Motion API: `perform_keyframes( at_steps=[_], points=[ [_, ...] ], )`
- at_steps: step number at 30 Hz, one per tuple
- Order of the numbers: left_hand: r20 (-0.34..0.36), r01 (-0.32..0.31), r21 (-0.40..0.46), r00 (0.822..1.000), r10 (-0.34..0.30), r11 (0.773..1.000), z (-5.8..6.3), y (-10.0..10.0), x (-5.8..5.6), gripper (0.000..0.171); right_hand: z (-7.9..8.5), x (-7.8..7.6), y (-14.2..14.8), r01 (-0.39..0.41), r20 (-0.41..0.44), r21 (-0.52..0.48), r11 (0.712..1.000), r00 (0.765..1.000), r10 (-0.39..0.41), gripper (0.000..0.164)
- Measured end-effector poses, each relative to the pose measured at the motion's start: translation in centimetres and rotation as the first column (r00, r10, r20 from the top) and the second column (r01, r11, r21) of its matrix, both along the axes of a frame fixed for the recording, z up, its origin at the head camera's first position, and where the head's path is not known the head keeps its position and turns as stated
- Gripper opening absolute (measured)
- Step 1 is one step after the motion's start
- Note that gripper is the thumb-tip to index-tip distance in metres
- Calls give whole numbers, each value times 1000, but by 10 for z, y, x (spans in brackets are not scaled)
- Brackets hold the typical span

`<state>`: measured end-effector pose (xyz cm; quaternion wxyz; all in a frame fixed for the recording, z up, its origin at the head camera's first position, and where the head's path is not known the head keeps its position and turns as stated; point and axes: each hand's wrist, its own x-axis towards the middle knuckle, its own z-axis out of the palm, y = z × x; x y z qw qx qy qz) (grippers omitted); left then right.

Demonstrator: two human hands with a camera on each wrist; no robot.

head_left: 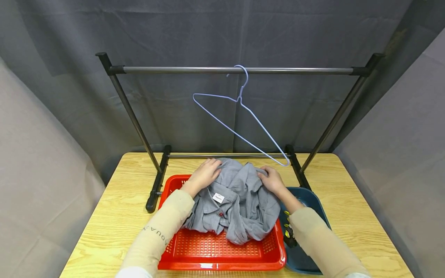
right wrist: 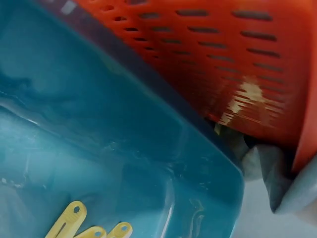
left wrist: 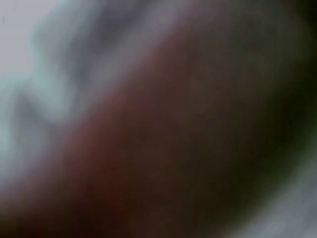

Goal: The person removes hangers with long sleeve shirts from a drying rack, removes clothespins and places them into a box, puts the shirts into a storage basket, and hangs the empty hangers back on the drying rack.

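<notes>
A crumpled grey shirt [head_left: 240, 200] with a white label and red buttons lies in a heap over the red basket [head_left: 215, 266]. My left hand [head_left: 204, 175] grips its cloth at the upper left. At the upper right, my right hand [head_left: 272, 180] pinches another fold between thumb and fingers. Only a dark blur fills the left wrist view. From the right wrist, a bit of grey cloth [right wrist: 292, 191] shows beside the basket's slotted wall [right wrist: 213, 44].
A lilac hanger [head_left: 255, 116] hangs from the metal rail [head_left: 174, 70] of a rack behind the basket. Right of the basket stands a blue tub [head_left: 309, 197], partly under my right forearm, with yellow clips [right wrist: 69, 218] inside. Grey curtains surround the wooden table [head_left: 90, 239].
</notes>
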<state>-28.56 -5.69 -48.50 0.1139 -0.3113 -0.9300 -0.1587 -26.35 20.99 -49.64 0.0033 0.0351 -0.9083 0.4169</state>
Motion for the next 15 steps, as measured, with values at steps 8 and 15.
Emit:
perform_keyframes(
  at_steps=[8,15],
  points=[
    [-16,8,4,1000,-8,1000,1,-2,1,25,-3,0,-3,66,-25,21,998,998,-66,25],
    [-12,-5,-4,1000,5,1000,1,-3,1,25,4,2,-2,148,150,-71,986,979,-137,28]
  ],
)
